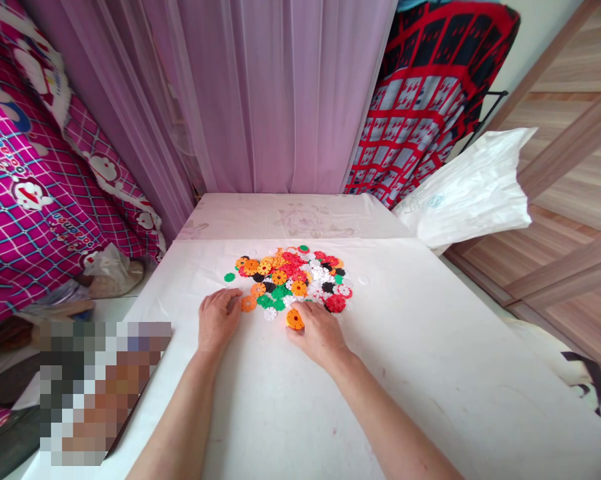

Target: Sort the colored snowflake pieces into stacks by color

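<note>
Roughly midway across the white worktop (pixel 260 407) lies a loose heap of small notched discs (pixel 295 270), flower-like in outline, in orange, red, green, black and white, many of them overlapping. The two hands are apart from each other at its near side. The right hand (pixel 323 330) is closed on an orange disc (pixel 295 319), pinched between thumb and fingers with its face toward the camera; a yellowish edge shows along its left, though I cannot tell whether that belongs to a second disc. The left hand (pixel 219 317) is at the heap's left end, back upward and fingers curled, right next to a second orange disc (pixel 249 304); whether it touches that one, or has anything under the palm, I cannot tell. Between the hands, a white disc (pixel 271 313) lies at the near edge of the heap, just below some green ones. A green disc (pixel 229 277) lies by itself beyond the left hand, and a pale disc (pixel 364 280) sits a little apart on the right. By the worktop's left edge is a pixelated object (pixel 117 390), impossible to identify. A crumpled white bag (pixel 475 190) overlaps the far right corner. Behind the far edge hangs a purple curtain (pixel 290 100), with a pink patterned cloth (pixel 30 187) to its left and a red checked cloth (pixel 410 107) to its right.
</note>
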{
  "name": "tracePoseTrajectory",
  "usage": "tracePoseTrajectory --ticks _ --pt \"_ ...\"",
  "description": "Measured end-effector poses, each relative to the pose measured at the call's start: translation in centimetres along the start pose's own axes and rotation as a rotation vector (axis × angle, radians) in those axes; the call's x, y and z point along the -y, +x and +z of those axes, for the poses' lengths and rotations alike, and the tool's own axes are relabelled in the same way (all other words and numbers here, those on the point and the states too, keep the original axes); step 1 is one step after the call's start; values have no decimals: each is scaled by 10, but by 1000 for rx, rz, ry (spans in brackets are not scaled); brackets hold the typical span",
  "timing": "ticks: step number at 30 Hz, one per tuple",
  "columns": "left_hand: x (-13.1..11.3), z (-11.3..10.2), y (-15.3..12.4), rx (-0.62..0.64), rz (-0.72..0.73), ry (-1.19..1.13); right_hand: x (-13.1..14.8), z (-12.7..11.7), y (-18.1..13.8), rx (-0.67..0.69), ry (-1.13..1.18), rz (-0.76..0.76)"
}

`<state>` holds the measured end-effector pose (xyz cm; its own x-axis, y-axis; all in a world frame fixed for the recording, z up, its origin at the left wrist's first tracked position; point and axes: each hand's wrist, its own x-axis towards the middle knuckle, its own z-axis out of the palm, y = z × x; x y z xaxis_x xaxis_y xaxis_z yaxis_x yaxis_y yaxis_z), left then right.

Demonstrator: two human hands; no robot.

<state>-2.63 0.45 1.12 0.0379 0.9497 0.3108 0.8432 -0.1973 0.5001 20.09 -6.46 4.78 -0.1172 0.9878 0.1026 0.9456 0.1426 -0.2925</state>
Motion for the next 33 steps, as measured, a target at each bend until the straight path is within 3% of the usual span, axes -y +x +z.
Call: tracePoseTrajectory --ticks 6,20,27,33 --pt "-2 -1 0 -9 1 5 -4 6 0 -47 21 -8" --pt "-3 -1 -1 -11 8 12 -2 4 3 9 22 32" --pt "-1 0 0 5 1 11 -31 -17 28 -64 27 78" --pt "-2 -1 1 1 15 12 -49 -16 58 36 0 -110"
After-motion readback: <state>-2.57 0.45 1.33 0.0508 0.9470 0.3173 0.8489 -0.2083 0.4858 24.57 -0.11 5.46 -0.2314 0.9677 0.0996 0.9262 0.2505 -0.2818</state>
